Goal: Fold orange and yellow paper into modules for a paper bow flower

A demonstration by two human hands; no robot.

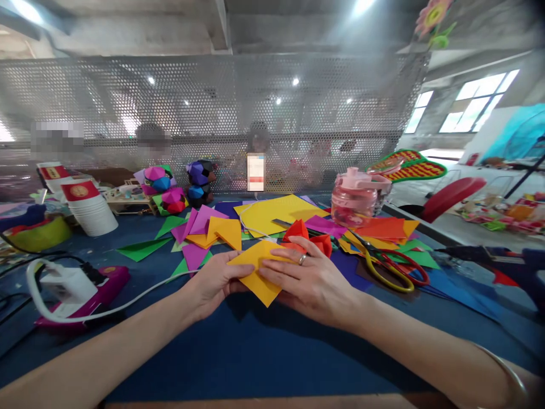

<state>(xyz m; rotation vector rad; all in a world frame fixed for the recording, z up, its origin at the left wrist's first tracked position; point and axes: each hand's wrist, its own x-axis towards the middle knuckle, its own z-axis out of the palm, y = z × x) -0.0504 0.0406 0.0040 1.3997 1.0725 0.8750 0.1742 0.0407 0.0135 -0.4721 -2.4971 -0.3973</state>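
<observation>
Head view: we see left hand gripping left side of yellow paper piece, thumb on top. Right hand grips right side, fingers laid across it, thumb hidden from us. Piece sits centrally over blue table, near red folded paper. Rightward, we note yellow-handled scissors, pink bottle.

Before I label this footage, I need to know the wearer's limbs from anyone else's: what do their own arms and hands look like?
Both arms are bare, with no sleeves in view. The left hand shows no glove or jewellery. The right hand is also ungloved, with a silvery ring on one finger; a thin, pale metallic-looking bangle circles that arm.
</observation>
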